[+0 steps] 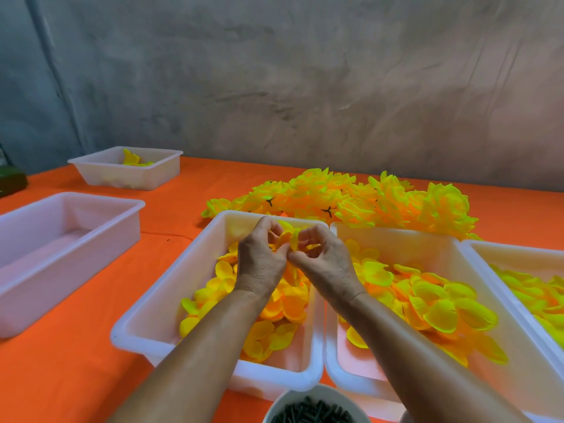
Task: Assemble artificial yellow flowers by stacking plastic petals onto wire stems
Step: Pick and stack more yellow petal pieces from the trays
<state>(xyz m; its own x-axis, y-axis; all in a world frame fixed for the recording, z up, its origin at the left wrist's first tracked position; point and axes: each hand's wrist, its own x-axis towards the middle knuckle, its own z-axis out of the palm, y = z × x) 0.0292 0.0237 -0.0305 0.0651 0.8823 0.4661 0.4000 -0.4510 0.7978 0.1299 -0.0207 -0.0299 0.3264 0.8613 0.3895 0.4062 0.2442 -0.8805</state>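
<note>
I had both hands, left hand (262,254) and right hand (320,256), pinching a petal (293,239) between curled fingers (276,228), mid-stack I judged; next, seating it squarely.

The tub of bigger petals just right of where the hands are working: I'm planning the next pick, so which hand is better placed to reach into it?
Probably the right hand: it works beside that tub, while the left hand would have to cross over. Both pinch the petal piece.
</note>
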